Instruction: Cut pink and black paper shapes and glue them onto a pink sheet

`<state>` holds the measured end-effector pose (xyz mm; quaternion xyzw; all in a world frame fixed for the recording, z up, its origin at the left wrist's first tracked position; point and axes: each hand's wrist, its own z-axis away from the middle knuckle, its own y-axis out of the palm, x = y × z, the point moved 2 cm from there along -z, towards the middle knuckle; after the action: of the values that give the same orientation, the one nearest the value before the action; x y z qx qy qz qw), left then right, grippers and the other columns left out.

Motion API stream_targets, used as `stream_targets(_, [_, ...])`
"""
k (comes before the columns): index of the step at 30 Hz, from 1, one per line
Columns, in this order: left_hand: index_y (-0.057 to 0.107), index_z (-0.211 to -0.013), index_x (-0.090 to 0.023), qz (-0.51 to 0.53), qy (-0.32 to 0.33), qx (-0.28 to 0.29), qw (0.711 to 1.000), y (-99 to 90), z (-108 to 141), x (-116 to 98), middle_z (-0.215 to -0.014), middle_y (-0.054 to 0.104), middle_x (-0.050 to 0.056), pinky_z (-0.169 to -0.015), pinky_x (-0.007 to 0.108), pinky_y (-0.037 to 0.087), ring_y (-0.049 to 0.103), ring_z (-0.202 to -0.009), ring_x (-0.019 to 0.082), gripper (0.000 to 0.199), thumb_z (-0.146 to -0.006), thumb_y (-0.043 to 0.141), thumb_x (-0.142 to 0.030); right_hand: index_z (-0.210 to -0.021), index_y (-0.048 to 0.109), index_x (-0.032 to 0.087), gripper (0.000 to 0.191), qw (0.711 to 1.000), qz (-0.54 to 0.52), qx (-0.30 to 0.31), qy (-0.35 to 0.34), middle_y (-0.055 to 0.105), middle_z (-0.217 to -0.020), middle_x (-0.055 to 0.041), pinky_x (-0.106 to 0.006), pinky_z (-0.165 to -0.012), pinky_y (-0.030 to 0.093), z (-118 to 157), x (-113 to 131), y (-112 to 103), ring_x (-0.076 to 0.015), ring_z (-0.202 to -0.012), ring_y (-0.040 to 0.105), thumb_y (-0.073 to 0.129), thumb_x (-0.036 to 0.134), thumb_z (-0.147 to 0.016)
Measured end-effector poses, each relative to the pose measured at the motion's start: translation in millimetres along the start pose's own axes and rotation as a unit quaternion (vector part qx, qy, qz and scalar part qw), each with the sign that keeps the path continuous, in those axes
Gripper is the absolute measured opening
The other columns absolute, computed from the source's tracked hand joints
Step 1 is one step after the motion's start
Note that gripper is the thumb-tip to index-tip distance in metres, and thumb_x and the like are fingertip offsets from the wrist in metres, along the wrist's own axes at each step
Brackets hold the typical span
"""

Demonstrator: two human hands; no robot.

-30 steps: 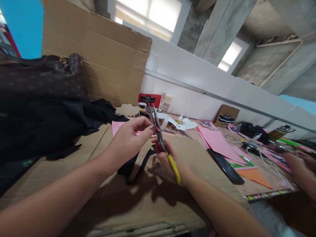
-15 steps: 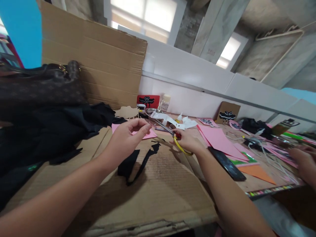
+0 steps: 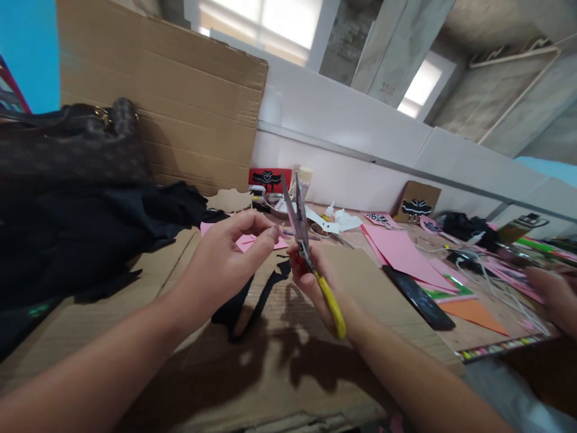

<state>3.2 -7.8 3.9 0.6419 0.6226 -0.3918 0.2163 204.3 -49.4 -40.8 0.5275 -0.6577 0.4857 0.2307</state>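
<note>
My right hand [image 3: 318, 279] grips a pair of scissors [image 3: 303, 231] with yellow handles. Their blades point up and stand slightly apart. To the left, my left hand [image 3: 234, 252] is in a pinch, thumb and forefinger meeting near the blades; whatever lies between the fingertips is too small to make out. Below both hands, black scraps [image 3: 265, 294] with ragged edges lie on a cardboard sheet [image 3: 252, 385]. Behind my left hand, pink paper [image 3: 206, 227] shows in part.
Black fabric [image 3: 103, 234] and a brown handbag [image 3: 72, 150] fill the left side. Pink sheets [image 3: 406, 252] and a phone [image 3: 419, 297] lie to the right. A metal dish [image 3: 274, 203] sits behind. Another person's hand [image 3: 552, 288] reaches in at the right edge.
My right hand has drawn nearer to me and leftward, swinging the scissors upright with their blades parted. The left hand keeps its pinch and has hardly moved.
</note>
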Motion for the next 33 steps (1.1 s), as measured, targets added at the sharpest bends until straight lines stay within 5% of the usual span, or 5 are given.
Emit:
stream_targets(13, [0.070,-0.082,-0.025,-0.004,0.042,-0.004,0.999,0.5,-0.2,-3.8,-0.078,0.070,-0.006,-0.072,0.027,0.048,0.063,-0.073,0.014,0.017,-0.097,0.067,-0.032,-0.124,0.059,0.032,0.062,0.996,-0.071,0.039,0.030,0.052,-0.095,-0.0033,-0.035,-0.070,0.051,7.9,-4.6,11.6,-0.0216,-0.081,0.054,0.067,0.082,-0.088])
stream_targets(33, [0.069,-0.081,-0.023,-0.020,0.067,-0.004,0.998,-1.1,-0.2,-12.1,-0.084,0.076,-0.003,-0.074,0.028,0.049,0.069,-0.079,0.016,0.017,-0.096,0.065,-0.031,-0.130,0.063,0.033,0.062,0.999,0.005,0.009,-0.035,0.060,-0.102,-0.0055,-0.040,-0.088,0.060,7.6,-19.4,8.9,-0.0260,-0.094,0.062,0.064,0.080,-0.090])
